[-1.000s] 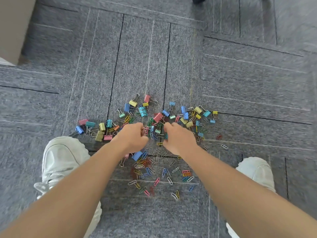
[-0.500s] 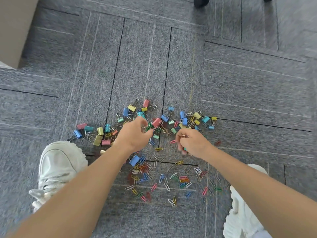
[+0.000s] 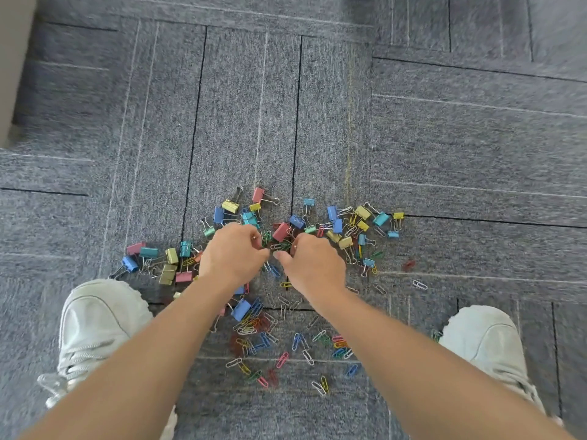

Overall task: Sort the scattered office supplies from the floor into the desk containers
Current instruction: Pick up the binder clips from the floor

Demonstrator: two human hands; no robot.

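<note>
Your left hand (image 3: 233, 254) and right hand (image 3: 313, 263) sit knuckles-up, nearly touching, with fingers curled down into the middle of the binder clips (image 3: 362, 213); whether they pinch anything, you can't tell. The binder clips band across the floor from just beyond your left shoe (image 3: 98, 325) to well right of your hands, and the paper clips (image 3: 254, 325) lie nearer you, between your forearms, with strays near the right shoe (image 3: 486, 341). Past the band's far edge grey carpet (image 3: 444, 138) runs on, with a beige furniture corner (image 3: 12, 58) at far left.
</note>
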